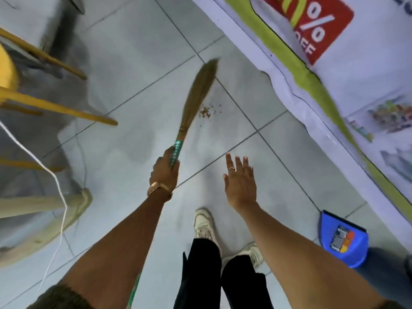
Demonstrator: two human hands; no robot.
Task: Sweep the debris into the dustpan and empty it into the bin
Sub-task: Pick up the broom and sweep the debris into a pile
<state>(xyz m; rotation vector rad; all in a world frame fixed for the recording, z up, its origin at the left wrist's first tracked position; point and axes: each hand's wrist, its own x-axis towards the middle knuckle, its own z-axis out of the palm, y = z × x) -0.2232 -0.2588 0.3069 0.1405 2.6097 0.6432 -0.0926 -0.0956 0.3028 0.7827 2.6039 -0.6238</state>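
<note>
- We grip the broom (196,101) in our left hand (165,172), fingers wrapped round the handle, bristles blurred at centre frame.
- Our right hand (240,181) hangs open, holding nothing.
- The debris (206,111) sits in a small heap just right of the bristles.
- The dustpan (343,239) waits at lower right, well apart; no bin in sight.
- The risk, we reckon: a hard flick scatters crumbs under the banner (312,70).

Tan broom (199,94) with teal-banded handle; brown debris (206,111); blue dustpan (343,239); pale grey floor tiles (133,52); black trousers (200,275).
</note>
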